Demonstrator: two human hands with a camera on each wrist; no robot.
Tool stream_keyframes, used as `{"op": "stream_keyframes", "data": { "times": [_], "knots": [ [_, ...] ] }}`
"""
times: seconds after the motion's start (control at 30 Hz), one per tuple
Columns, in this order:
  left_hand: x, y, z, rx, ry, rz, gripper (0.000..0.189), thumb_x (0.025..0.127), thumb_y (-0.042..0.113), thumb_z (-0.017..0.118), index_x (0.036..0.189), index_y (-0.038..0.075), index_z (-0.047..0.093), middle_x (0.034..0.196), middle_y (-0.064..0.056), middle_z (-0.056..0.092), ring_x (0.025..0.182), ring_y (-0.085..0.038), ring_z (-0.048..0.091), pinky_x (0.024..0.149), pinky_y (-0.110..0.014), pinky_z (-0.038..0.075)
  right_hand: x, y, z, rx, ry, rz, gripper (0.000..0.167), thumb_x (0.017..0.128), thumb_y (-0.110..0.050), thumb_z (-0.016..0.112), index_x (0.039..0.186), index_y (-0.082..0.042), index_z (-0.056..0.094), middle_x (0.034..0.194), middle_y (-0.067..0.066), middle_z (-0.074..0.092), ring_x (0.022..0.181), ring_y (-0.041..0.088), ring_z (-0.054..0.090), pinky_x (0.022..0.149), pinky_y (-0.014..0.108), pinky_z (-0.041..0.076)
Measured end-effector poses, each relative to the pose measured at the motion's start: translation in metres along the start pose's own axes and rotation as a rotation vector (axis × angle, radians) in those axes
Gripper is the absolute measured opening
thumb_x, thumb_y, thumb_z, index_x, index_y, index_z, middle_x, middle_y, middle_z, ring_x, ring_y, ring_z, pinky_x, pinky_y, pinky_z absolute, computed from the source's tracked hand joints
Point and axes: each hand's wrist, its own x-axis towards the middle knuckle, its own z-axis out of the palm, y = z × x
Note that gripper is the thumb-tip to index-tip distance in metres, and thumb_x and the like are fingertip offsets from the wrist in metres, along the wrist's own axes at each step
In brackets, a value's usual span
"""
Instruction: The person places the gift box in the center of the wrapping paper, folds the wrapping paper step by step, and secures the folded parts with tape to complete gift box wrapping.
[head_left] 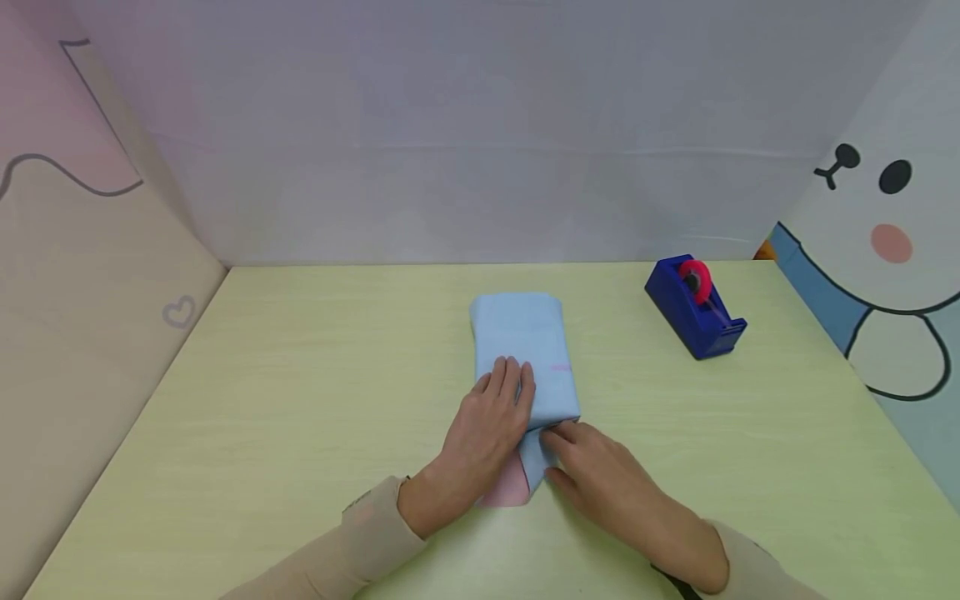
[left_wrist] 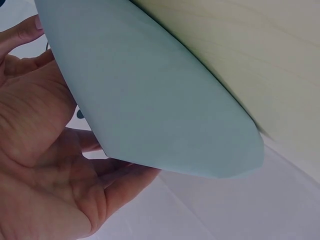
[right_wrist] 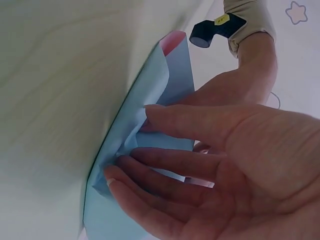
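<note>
A flat, box-shaped package in light blue wrapping paper (head_left: pixel 525 325) lies in the middle of the table. What the paper covers is hidden. At its near end a loose paper flap (head_left: pixel 534 458) sticks out, with the pink inner side (head_left: pixel 508 487) showing. My left hand (head_left: pixel 487 425) rests on top of the package, fingers straight and pointing away from me. At the near right corner my right hand (head_left: pixel 600 471) presses its fingertips into the folded paper. In the right wrist view the right thumb (right_wrist: pixel 185 120) touches the flap's edge, apart from the other fingers.
A blue tape dispenser (head_left: pixel 690 317) with a red-cored roll stands at the back right of the pale wooden table (head_left: pixel 337 375). A grey-white sheet (head_left: pixel 480 200) hangs behind the table. Printed panels with cartoon drawings (head_left: pixel 892 242) flank it.
</note>
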Motion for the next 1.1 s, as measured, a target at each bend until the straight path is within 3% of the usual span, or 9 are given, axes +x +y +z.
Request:
{"op": "stream_keyframes", "data": {
  "times": [0.17, 0.33, 0.57, 0.87, 1.1],
  "knots": [
    [0.000, -0.001, -0.001, -0.004, -0.002, 0.004, 0.034, 0.099, 0.016, 0.067, 0.131, 0.004, 0.065, 0.124, -0.015, 0.064, 0.116, -0.025, 0.063, 0.092, -0.024, 0.053, -0.001, 0.001, 0.004, -0.007, 0.048, -0.070, 0.032, 0.080, -0.003, 0.085, 0.107, -0.001, 0.069, 0.098, 0.007, 0.064, 0.087, 0.023, 0.061, 0.072, 0.037, 0.055],
    [0.000, -0.002, -0.001, -0.019, -0.005, 0.010, 0.034, 0.100, 0.016, 0.066, 0.131, 0.004, 0.065, 0.124, -0.016, 0.064, 0.116, -0.026, 0.063, 0.093, -0.025, 0.053, -0.001, -0.001, 0.008, -0.002, 0.063, -0.085, 0.027, 0.081, -0.001, 0.083, 0.103, 0.000, 0.068, 0.098, 0.007, 0.061, 0.085, 0.022, 0.059, 0.070, 0.035, 0.054],
    [0.000, -0.005, -0.001, -0.065, -0.019, 0.018, 0.038, 0.097, 0.017, 0.069, 0.132, 0.002, 0.064, 0.125, -0.017, 0.063, 0.118, -0.028, 0.062, 0.094, -0.025, 0.053, -0.005, -0.007, 0.013, -0.030, 0.041, -0.078, 0.033, 0.085, -0.005, 0.080, 0.115, 0.005, 0.068, 0.109, 0.013, 0.056, 0.091, 0.025, 0.054, 0.071, 0.034, 0.054],
    [0.000, -0.008, -0.006, -0.161, -0.095, 0.038, 0.072, 0.083, 0.038, 0.080, 0.139, -0.002, 0.058, 0.132, -0.020, 0.060, 0.124, -0.030, 0.059, 0.098, -0.029, 0.052, -0.007, -0.005, 0.017, -0.091, 0.049, -0.108, 0.040, 0.087, -0.009, 0.080, 0.121, 0.005, 0.066, 0.110, 0.013, 0.053, 0.090, 0.025, 0.048, 0.072, 0.033, 0.050],
    [0.000, -0.003, -0.002, -0.065, -0.031, 0.017, 0.042, 0.096, 0.019, 0.073, 0.133, 0.002, 0.063, 0.127, -0.017, 0.064, 0.119, -0.028, 0.063, 0.095, -0.027, 0.054, -0.007, -0.003, 0.018, -0.108, 0.056, -0.138, 0.043, 0.085, -0.010, 0.082, 0.121, 0.003, 0.065, 0.111, 0.012, 0.053, 0.091, 0.025, 0.049, 0.075, 0.034, 0.050]
  ]
}}
